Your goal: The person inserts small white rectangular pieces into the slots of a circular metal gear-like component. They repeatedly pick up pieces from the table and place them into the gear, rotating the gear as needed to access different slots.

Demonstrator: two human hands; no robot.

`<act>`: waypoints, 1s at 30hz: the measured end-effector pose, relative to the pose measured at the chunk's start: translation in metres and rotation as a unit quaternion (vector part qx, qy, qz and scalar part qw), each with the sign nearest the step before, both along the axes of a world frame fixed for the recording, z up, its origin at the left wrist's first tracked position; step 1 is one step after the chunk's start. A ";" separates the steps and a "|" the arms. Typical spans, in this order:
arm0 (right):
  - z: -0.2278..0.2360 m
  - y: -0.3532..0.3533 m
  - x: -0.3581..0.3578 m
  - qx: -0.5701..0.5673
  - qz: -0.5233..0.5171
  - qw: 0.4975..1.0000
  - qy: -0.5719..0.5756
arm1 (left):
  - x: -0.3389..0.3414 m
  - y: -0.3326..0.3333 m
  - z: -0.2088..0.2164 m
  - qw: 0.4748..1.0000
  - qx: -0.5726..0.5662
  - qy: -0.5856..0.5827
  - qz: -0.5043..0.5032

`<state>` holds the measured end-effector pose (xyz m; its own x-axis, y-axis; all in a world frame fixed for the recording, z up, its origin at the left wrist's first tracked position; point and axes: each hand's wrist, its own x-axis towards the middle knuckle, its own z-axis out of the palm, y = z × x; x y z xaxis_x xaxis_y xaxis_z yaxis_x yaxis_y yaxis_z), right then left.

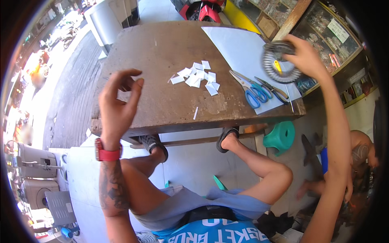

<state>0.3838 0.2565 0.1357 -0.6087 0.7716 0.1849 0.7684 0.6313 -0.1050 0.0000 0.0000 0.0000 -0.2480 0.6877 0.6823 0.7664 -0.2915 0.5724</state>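
My right hand point(304, 56) is closed on the rim of a dark grey, ribbed round thing point(269, 65), blurred, over the far right part of the wooden table point(142, 48). A small yellow piece point(277, 66) shows within its outline. Above the table's left side, my left hand point(119, 103) hangs with fingers curled but apart, holding nothing. Small white paper pieces point(196, 75) lie in a loose pile mid-table, and a thin white strip point(195, 113) lies nearer me. Blue-handled scissors point(252, 95) and dark-handled pliers point(279, 94) rest on a large white sheet point(235, 46).
Glass display cabinets point(324, 30) stand along the right. A green plastic stool point(279, 137) is beside the table's near right corner. Another person point(358, 150) sits low at the right. A red motorbike point(200, 10) is beyond the table, and white machines point(38, 162) stand at the left.
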 end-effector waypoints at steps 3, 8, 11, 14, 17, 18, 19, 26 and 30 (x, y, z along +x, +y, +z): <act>-0.007 -0.019 -0.061 -0.011 0.031 0.999 0.000 | 0.007 0.003 -0.009 1.000 -0.019 -0.009 0.006; -0.053 -0.055 -0.199 -0.051 0.031 0.998 -0.017 | 0.011 0.003 -0.022 0.997 -0.054 -0.054 0.028; -0.065 -0.075 -0.249 -0.099 0.011 0.993 -0.058 | 0.015 0.010 -0.031 0.989 -0.085 -0.120 0.020; -0.076 -0.085 -0.275 -0.128 0.000 0.989 -0.073 | 0.020 0.014 -0.040 0.969 -0.163 -0.185 0.000; -0.084 -0.085 -0.278 -0.150 -0.021 0.986 -0.069 | 0.028 0.029 -0.048 0.963 -0.172 -0.209 0.003; -0.084 -0.085 -0.278 -0.151 -0.028 0.987 -0.049 | 0.029 0.033 -0.050 0.959 -0.168 -0.228 -0.019; -0.084 -0.085 -0.278 -0.154 -0.049 0.986 -0.043 | 0.032 0.037 -0.053 0.962 -0.162 -0.221 -0.003; -0.096 -0.056 -0.202 -0.191 0.040 0.972 0.129 | 0.021 0.072 -0.072 0.920 -0.191 -0.341 0.000; -0.159 -0.072 -0.120 -0.043 -0.038 0.991 0.118 | 0.028 0.079 -0.066 0.901 -0.131 -0.413 -0.020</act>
